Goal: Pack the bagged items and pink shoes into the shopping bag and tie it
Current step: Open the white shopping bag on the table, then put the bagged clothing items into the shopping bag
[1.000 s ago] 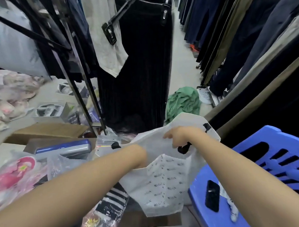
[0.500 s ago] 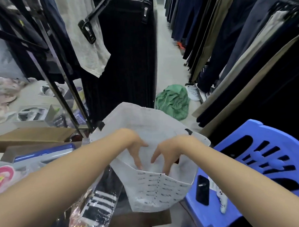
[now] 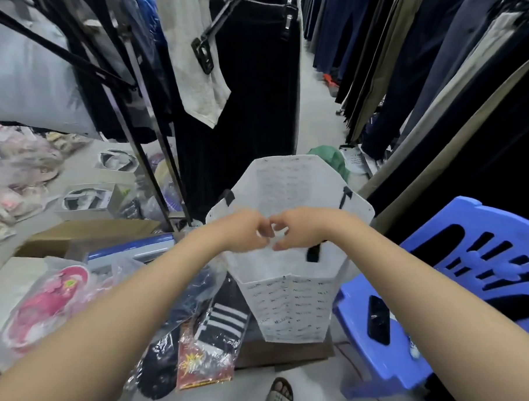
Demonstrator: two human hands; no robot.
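A white shopping bag (image 3: 292, 308) with small printed logos and black handles hangs in front of me, its mouth spread wide. My left hand (image 3: 246, 231) and my right hand (image 3: 301, 229) meet at the near rim, fingers pinching the fabric there. The pink shoes (image 3: 46, 303) lie in a clear plastic bag at the lower left. A bagged pair of dark socks with white stripes (image 3: 220, 320) and another dark bagged item (image 3: 185, 294) lie just left of the bag, under my left forearm.
A blue plastic chair (image 3: 473, 282) with a black phone (image 3: 377, 319) on its seat stands at the right. Clothes racks line both sides of the aisle. Cardboard boxes (image 3: 86, 235), a blue roll (image 3: 132, 251) and boxed goods sit at the left. My sandalled foot (image 3: 277, 393) shows below.
The bag's mouth has been pulled wide. My left hand came out from inside it, and both hands now meet at the near rim.
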